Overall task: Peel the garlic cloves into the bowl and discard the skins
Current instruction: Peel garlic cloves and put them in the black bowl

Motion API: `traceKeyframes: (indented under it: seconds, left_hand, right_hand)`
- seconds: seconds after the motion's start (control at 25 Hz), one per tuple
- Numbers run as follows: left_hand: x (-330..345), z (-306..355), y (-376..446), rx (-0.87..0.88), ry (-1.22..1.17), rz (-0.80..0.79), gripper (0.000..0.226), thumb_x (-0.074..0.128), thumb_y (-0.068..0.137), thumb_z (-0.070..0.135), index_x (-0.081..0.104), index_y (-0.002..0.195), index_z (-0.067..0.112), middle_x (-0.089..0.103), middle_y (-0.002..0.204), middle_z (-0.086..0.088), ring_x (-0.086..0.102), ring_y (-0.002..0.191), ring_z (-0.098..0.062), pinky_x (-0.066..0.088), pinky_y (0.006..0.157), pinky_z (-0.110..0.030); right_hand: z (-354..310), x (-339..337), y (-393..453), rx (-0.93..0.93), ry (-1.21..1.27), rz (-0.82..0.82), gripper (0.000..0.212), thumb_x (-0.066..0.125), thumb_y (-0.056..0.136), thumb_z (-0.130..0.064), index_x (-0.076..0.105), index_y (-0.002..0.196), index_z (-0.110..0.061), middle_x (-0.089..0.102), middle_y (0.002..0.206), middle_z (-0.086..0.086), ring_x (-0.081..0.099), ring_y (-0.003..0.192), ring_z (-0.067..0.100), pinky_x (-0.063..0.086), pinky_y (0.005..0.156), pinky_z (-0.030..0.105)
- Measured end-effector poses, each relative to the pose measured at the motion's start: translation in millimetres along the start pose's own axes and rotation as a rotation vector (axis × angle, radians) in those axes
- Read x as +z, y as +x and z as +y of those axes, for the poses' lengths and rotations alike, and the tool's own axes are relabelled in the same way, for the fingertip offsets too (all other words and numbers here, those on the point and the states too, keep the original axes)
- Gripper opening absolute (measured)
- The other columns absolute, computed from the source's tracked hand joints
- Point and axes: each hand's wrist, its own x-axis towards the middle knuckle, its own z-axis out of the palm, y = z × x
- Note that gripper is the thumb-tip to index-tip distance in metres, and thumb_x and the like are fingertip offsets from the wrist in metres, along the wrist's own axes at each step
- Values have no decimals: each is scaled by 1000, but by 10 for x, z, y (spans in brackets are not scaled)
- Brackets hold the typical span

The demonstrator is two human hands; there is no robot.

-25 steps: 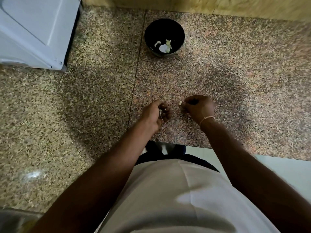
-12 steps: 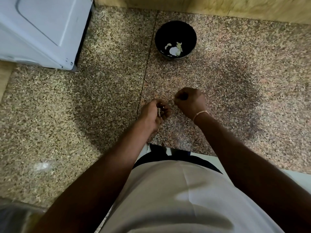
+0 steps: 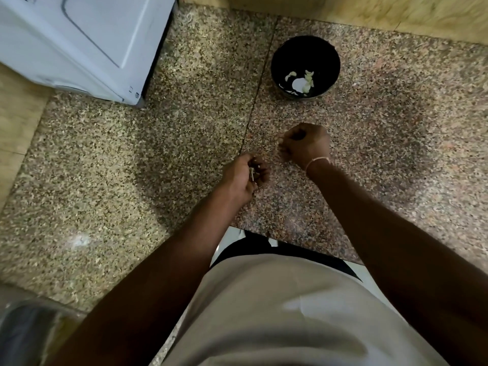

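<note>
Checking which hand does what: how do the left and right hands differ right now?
The left hand sits nearer the body, holding something small and pale; the right hand sits farther out, toward the black bowl. The right wrist wears a thin band; the left wrist is bare. Both hands have curled fingers, above the speckled counter.

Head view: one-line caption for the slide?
Both hands, left and right, curled over a speckled counter, short of a black bowl holding pale garlic pieces.
</note>
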Motion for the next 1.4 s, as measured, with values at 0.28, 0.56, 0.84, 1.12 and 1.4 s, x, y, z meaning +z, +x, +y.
traceKeyframes:
  seconds: [0.28, 0.56, 0.84, 1.12, 1.4]
  left_hand:
    - [111, -103, 2, -25, 63, -12, 38, 46, 111, 22, 62, 79, 10, 65, 65, -7, 65, 54, -19, 59, 55, -32]
    - [314, -338, -48, -59, 169, -77, 38, 46, 111, 25, 59, 77, 13, 60, 70, -6, 64, 59, -19, 58, 56, -28]
    - [180, -317, 8, -37, 163, -124, 38, 49, 109, 25, 64, 77, 12, 65, 70, -6, 67, 65, -23, 59, 59, -32]
    - [109, -389, 2, -13, 34, -225, 33, 54, 108, 28, 67, 86, 8, 70, 78, -9, 71, 73, -23, 61, 68, -35]
    - [304, -610, -162, 205, -296, -96, 34, 54, 106, 30, 64, 79, 11, 62, 74, -8, 62, 68, -23, 57, 71, -37]
  right_hand:
    - [333, -508, -224, -180, -42, 144, 16, 66, 96, -15, 78, 104, -23, 77, 90, -7, 72, 79, 7, 59, 72, 25]
    - [781, -416, -718, -164, 170, -5, 52, 49, 87, 25, 69, 125, -3, 74, 117, 6, 72, 107, 10, 58, 94, 25]
    - [677, -395, -683, -42, 300, 81, 60, 46, 85, 27, 67, 130, -6, 71, 129, 3, 66, 122, 11, 54, 104, 29]
    - [658, -400, -491, -99, 274, 128, 60, 44, 82, 27, 68, 127, -5, 72, 126, 4, 67, 120, 12, 56, 104, 35]
    - [747, -439, -697, -276, 141, -189, 63, 44, 80, 27, 67, 130, -5, 70, 131, 7, 66, 123, 10, 54, 105, 33]
